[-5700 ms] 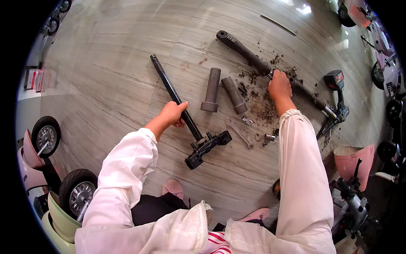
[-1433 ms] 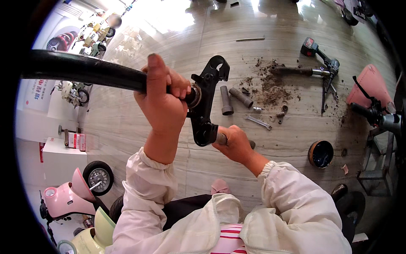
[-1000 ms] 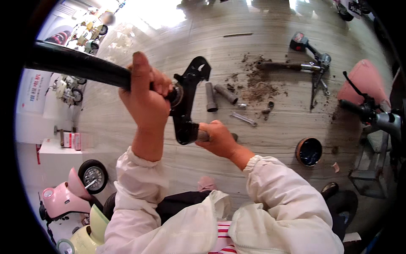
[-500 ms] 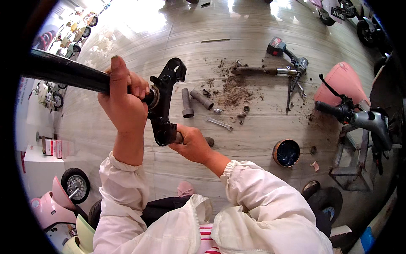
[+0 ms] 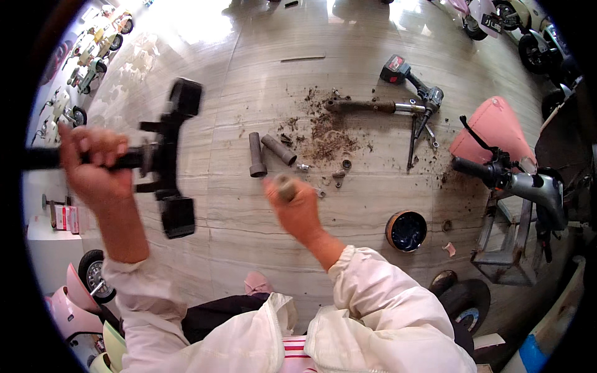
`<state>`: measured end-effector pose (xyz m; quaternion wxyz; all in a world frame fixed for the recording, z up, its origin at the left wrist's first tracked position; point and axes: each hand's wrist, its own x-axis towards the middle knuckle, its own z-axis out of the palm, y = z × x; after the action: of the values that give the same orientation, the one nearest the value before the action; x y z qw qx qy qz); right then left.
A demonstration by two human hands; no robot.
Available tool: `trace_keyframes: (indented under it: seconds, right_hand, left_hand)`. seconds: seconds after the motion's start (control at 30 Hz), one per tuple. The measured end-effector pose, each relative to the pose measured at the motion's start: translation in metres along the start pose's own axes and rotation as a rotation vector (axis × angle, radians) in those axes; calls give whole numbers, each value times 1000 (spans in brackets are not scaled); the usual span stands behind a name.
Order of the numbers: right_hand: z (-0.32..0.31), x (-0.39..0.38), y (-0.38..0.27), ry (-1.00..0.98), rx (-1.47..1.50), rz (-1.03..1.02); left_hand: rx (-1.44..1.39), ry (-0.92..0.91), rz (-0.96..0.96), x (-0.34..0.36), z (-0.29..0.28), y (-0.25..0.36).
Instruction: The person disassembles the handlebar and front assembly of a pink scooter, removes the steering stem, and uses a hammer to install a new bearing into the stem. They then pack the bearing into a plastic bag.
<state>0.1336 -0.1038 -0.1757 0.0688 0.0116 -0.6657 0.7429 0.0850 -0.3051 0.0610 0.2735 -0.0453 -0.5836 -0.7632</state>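
Though blurry, black steering stem (image 5: 163, 160); T-shaped

Site: scooter shop doubling as workshop, indicated by parked scooters (image 5: 91, 74), cordless impact wrench (image 5: 418, 83) and dirt (image 5: 328, 129) on floor (image 5: 249, 81).

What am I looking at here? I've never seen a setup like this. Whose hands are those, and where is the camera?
There's no robot: these are a person's own bare hands. Every picture comes from one wide fisheye camera worn on the head, looking down, so straight edges bend near the rim.

The left hand grips a black stem with a crosspiece at its end. The right hand holds a brownish rod, seen nearly end-on and blurred.

On the floor lie two grey tubes, scattered dirt, a longer brown tube, a power tool and a bowl with something dark inside.
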Motion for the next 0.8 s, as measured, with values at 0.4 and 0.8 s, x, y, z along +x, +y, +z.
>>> trace_keyframes:
  seconds: [0.4,0.8]
  right_hand:
    - [-70,54,37,32,-10,459]
    - [-18,6,38,-408,-81,266]
  left_hand:
    - [541,-124,-550,-60,-41,-80]
    - [864,-639,-888,-94,13,-160]
